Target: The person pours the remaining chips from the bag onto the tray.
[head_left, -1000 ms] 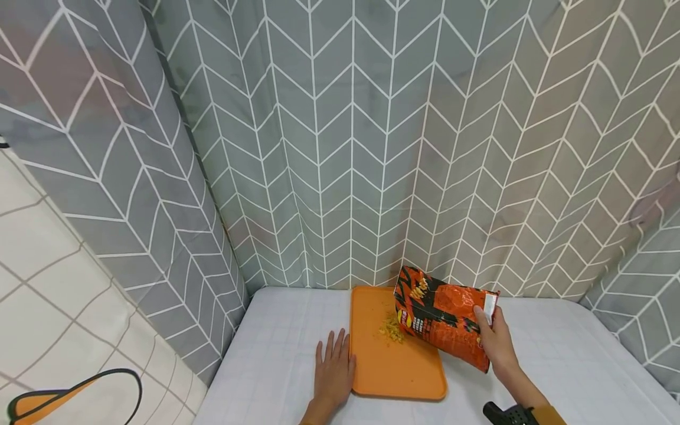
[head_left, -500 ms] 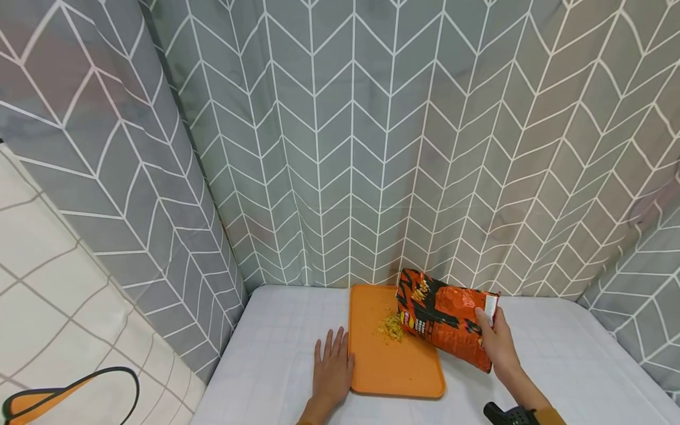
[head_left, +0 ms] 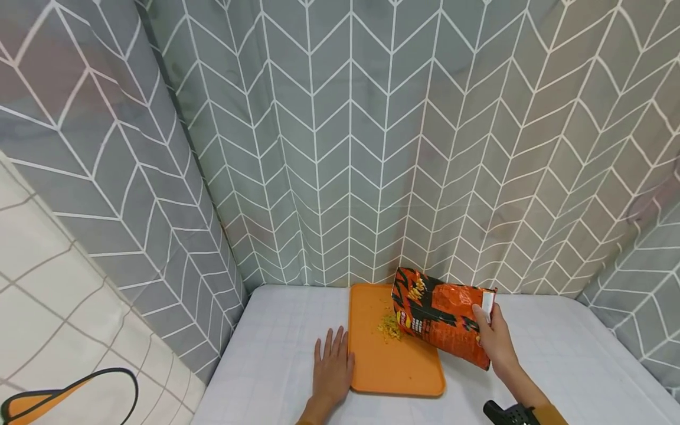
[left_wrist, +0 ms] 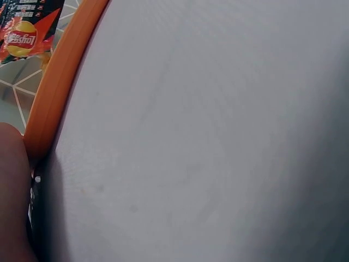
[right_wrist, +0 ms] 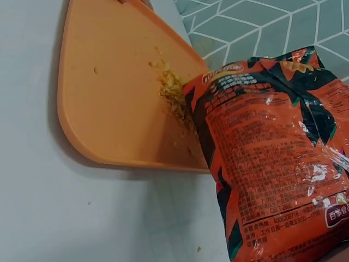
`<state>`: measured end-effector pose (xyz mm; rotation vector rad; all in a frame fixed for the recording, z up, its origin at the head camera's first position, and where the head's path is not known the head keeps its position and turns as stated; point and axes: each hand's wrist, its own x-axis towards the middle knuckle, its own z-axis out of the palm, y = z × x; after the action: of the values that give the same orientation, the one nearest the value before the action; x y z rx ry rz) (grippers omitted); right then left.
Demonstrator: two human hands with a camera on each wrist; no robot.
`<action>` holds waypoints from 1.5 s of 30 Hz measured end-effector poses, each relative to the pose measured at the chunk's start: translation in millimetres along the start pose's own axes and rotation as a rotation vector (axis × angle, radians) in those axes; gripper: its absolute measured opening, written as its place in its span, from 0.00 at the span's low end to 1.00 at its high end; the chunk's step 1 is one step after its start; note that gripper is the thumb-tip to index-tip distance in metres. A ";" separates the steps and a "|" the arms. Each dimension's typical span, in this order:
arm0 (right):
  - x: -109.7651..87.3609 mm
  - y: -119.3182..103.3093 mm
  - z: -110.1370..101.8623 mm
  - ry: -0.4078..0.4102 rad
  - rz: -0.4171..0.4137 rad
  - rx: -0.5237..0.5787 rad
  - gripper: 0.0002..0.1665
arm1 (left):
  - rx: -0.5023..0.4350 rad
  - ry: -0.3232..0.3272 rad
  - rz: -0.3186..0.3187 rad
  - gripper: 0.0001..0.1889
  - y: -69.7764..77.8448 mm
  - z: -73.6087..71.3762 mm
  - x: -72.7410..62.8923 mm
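An orange tray [head_left: 393,372] lies on a white-covered table, with a small heap of yellow crumbs [head_left: 390,326] near its middle. My right hand [head_left: 497,339] grips the end of a red and black chip bag [head_left: 443,319], thumb on top. The bag leans over the tray's right side, its far end close beside the crumbs. In the right wrist view the printed back of the bag [right_wrist: 272,158] fills the right side. My left hand [head_left: 332,367] lies flat with fingers extended at the tray's left edge. In the left wrist view only part of that hand shows beside the tray rim [left_wrist: 60,82].
A grey curtain [head_left: 350,147] with white chevron lines rises right behind the table [head_left: 281,342]. On the left is a white surface with grid lines [head_left: 53,295], and an orange item with a dark cord [head_left: 39,404]. A few loose crumbs lie on the table near the tray.
The chip bag shifts slightly, first a little right, then back left over the crumbs. The left hand stays at the tray's edge.
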<state>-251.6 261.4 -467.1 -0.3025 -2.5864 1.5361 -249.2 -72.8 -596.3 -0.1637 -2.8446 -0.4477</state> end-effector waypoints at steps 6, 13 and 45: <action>-2.0 -2.2 -2.8 -0.007 0.022 0.065 0.42 | -0.015 -0.008 -0.001 0.30 0.7 -0.9 -2.7; -2.7 -6.6 0.6 -0.008 -0.018 -0.038 0.40 | -0.044 0.008 -0.001 0.30 2.4 -6.9 -3.9; 1.3 -9.9 -2.4 -0.041 -0.012 0.014 0.42 | -0.037 -0.026 -0.013 0.30 2.2 -8.3 -2.5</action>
<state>-253.5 259.2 -457.3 -0.2563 -2.6023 1.5712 -244.5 -73.5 -588.7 -0.1597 -2.8651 -0.5050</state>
